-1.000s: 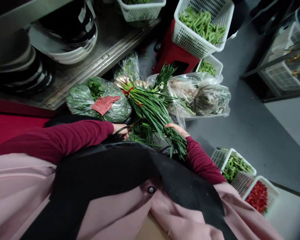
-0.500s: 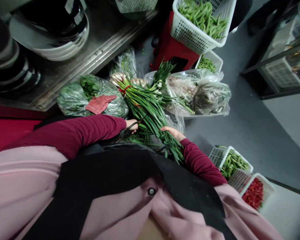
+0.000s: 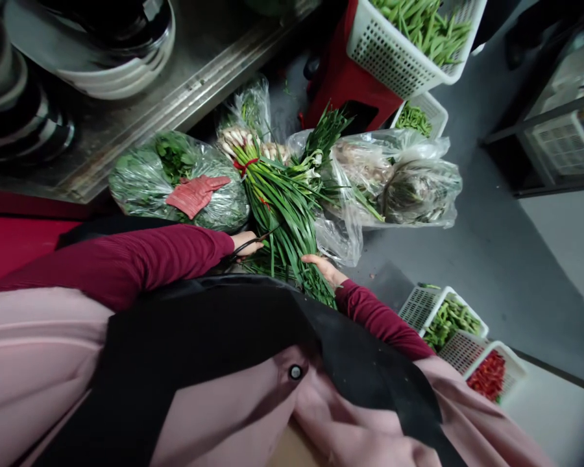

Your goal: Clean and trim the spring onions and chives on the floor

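My left hand (image 3: 246,242) is closed round the dark handles of a pair of scissors (image 3: 270,233), its blades reaching over the leaves. A bunch of spring onions (image 3: 292,214), white bulbs at the far end and tied with red bands, lies slanting towards me. At its leafy near end, my right hand (image 3: 325,268) grips the greens, thumb lying on top and the other fingers largely hidden beneath. Cut-looking green pieces (image 3: 260,263) show under the scissors. A red glove (image 3: 197,194) rests on a plastic bag of leafy greens (image 3: 141,175) left of the bunch.
Clear plastic bags of vegetables (image 3: 418,188) lie to the right. Beyond stands a white basket of green beans (image 3: 399,65) on a red stool-like support (image 3: 331,84). Baskets of green peppers (image 3: 452,321) and red chillies (image 3: 489,376) sit at right. A metal shelf (image 3: 175,104) holds bowls.
The view has shifted slightly. My right hand has moved a little left and nearer, drawing the leaf ends in. The scissors are still in my left hand, near the leaves.
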Tool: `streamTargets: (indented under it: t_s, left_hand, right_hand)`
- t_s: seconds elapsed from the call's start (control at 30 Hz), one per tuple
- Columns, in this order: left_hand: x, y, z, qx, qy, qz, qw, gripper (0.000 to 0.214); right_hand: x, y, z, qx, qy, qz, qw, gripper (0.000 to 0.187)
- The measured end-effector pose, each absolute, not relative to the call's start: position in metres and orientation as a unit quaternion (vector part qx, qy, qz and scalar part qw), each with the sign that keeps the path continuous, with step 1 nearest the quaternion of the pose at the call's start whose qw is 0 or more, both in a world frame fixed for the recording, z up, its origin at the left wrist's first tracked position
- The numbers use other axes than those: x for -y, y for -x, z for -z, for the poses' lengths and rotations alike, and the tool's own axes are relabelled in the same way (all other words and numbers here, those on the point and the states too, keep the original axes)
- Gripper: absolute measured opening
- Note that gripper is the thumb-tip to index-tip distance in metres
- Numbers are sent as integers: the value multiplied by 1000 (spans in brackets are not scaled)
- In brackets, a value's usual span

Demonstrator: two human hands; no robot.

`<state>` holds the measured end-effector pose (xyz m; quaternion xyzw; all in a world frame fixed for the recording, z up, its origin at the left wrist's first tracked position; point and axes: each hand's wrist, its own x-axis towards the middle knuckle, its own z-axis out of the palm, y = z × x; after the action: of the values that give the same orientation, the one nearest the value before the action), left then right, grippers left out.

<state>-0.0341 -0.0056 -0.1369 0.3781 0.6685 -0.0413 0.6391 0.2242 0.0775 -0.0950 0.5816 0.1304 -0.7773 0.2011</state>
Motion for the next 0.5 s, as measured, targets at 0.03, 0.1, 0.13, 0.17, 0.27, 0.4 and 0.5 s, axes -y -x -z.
streamTargets:
  t_s: [0.03,0.1,0.13,0.17,0.27,0.4,0.5]
  left_hand:
    - [6,36,134,-670,-387,48,632,40]
    - [6,38,130,-673,-413,70,610,43]
    - [7,38,130,-677,-435,82,589,44]
    - [8,38,130,-682,-458,93,562,44]
    - [11,38,134,-696,-503,114,499,44]
    - [14,40,136,-704,-505,126,483,48]
    - [17,43,135,-704,-506,128,483,48]
  right_hand:
    - [-77,-224,96,-115,-585,776,206,21]
    - [-75,-223,97,-112,-593,771,203,21]
    - [-74,-223,98,-115,-596,770,198,20]
    - [-74,-223,99,-117,-597,771,190,19]
    - [-73,-226,103,-121,-590,778,179,19]
    - [-71,-230,112,-123,-584,782,181,21]
    - [-68,-230,118,-152,-589,777,161,20]
